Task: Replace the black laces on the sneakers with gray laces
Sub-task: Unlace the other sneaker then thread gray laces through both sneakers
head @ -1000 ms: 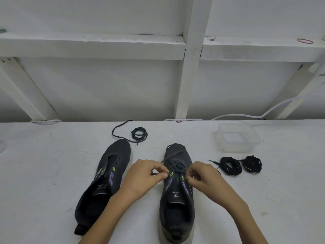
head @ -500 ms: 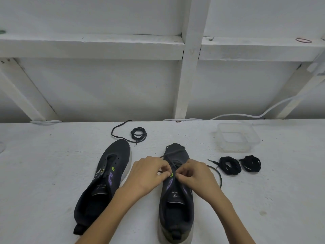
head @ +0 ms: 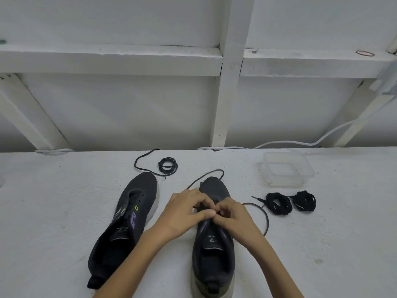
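Two dark sneakers stand toes-away on the white table. The left sneaker [head: 126, 222] has bare eyelets and no lace. Over the lacing of the right sneaker [head: 212, 250] my left hand [head: 184, 211] and my right hand [head: 234, 216] meet, fingertips pinched together on its dark lace [head: 265, 218]. One end of that lace loops out past the toe and another loops right of the shoe. My fingers hide the eyelets. Two dark coiled lace bundles [head: 279, 204] lie to the right. A third coiled lace [head: 167, 164] with a loose tail lies behind the left sneaker.
A clear plastic container [head: 287, 171] sits at the back right of the table. A white cable [head: 300, 143] runs along the table's back edge under the white wooden frame. A red rubber band [head: 365, 53] lies on the upper ledge.
My hands have drawn together over the right sneaker's lacing until the fingertips touch. The lace ends now loop out wider past the toe and to the right.
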Action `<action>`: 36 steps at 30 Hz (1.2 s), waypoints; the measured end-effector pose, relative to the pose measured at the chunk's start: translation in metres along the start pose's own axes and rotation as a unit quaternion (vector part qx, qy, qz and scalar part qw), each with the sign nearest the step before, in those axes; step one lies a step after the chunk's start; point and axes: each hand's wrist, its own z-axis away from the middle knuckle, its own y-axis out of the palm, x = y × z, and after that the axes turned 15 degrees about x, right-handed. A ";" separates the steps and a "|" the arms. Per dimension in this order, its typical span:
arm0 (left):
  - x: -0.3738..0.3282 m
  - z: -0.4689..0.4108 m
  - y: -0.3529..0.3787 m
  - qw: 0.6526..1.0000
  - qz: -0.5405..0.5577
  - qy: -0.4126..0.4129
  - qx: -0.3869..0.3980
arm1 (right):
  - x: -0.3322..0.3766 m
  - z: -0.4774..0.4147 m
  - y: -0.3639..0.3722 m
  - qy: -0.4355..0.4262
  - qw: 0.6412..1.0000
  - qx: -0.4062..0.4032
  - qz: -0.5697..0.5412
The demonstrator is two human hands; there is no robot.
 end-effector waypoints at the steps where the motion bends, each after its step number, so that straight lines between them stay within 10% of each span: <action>1: 0.001 0.001 0.002 1.000 -0.010 -0.001 -0.002 | 0.001 0.001 -0.001 0.000 1.000 0.008 0.010; 23: -0.023 -0.013 0.002 0.983 -0.169 -0.067 -0.008 | -0.003 0.011 -0.039 0.022 0.993 0.045 0.109; 36: -0.022 -0.013 0.017 0.991 -0.117 -0.057 -0.042 | -0.001 0.020 -0.029 -0.011 0.997 0.045 -0.057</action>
